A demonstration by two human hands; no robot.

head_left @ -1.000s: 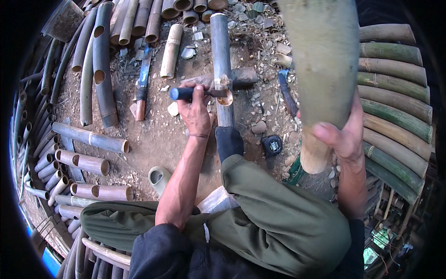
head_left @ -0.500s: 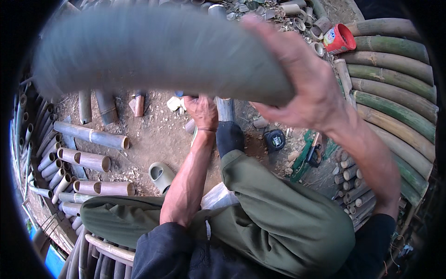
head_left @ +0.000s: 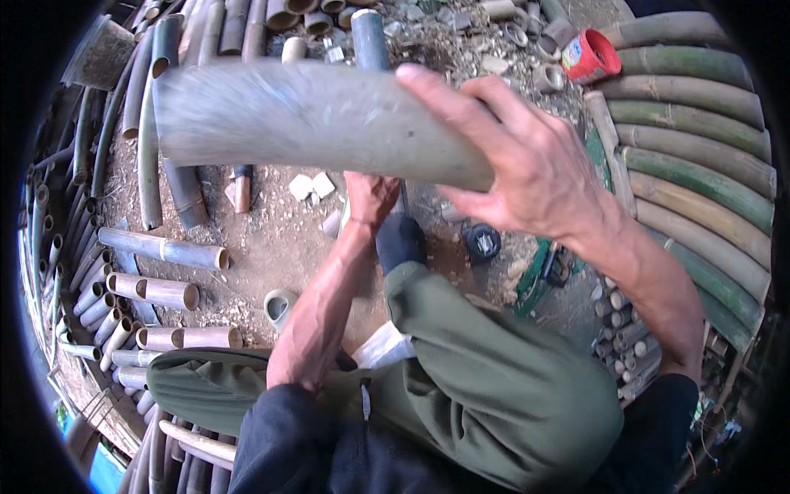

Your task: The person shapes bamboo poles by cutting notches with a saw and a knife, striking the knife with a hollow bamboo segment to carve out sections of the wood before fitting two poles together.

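Observation:
My right hand [head_left: 527, 152] grips one end of a thick, grey, log-like piece [head_left: 321, 123], thumb below and fingers over the top. The piece lies nearly level across the upper middle, close to the camera, its left part blurred by motion. Beneath its lower edge is my left hand [head_left: 372, 196], closed like a fist; its fingertips and whatever they hold are hidden. Beyond the piece a blue-grey bamboo pole [head_left: 370, 39] sticks out. Right by my left hand, my dark-covered foot [head_left: 401, 243] is set on the ground.
Cut bamboo tubes [head_left: 164, 247] lie at the left. A bamboo slat surface [head_left: 691, 136] runs along the right, beside a red container [head_left: 591, 56]. A tape measure [head_left: 482, 242] and a green-handled tool [head_left: 535, 276] lie near my foot. A clog [head_left: 281, 306] stands left of my forearm.
The grey piece has come down, its left end swinging to the right and looking smaller. My right hand still grips it. My left hand has shifted slightly right and stays closed.

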